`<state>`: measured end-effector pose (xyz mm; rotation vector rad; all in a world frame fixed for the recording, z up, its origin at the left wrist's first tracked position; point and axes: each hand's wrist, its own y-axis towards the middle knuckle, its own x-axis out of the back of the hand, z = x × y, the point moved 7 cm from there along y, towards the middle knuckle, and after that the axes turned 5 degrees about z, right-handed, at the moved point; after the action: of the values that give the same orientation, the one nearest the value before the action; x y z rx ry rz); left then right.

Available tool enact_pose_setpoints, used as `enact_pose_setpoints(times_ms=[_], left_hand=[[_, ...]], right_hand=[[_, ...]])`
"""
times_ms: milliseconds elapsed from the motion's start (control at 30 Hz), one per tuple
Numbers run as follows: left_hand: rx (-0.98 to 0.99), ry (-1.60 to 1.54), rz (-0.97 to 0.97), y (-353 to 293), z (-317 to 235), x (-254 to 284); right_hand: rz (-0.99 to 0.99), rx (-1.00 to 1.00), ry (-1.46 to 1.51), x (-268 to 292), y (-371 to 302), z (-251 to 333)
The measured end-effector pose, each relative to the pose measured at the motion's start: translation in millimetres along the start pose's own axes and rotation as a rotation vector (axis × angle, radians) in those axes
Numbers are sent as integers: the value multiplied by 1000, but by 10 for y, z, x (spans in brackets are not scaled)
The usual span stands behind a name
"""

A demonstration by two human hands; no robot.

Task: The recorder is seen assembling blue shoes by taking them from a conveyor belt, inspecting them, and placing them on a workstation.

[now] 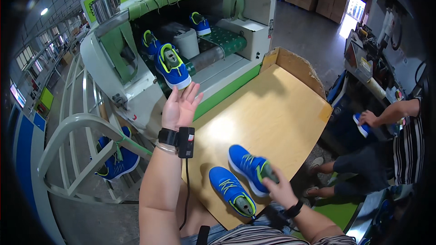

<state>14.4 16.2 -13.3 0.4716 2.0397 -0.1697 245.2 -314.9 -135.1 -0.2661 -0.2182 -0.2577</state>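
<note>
Lying just beyond parted left fingers [192, 91], perhaps touching, is one shoe [174, 75]; right fingers [275, 181] clamp a second shoe [247, 164].

Two shoes [227, 186] are shown on the counter [272, 104], three at the machine [222, 79] and one held by a co-worker [408, 149]; those on the rack [79, 119] cannot be counted surely. One pot [106, 8] and the wearer's two hands [180, 109] are also seen.
</note>
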Motion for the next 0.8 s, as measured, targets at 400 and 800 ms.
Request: enact_pose_setpoints(times_ms=[400,800], left_hand=[[307,42,-32,-835,595,625],[388,396,-129,-913,754,795]], right_hand=[[-222,771,-45,276,2580,3278],[-274,536,-1001,-463,3441,2270]])
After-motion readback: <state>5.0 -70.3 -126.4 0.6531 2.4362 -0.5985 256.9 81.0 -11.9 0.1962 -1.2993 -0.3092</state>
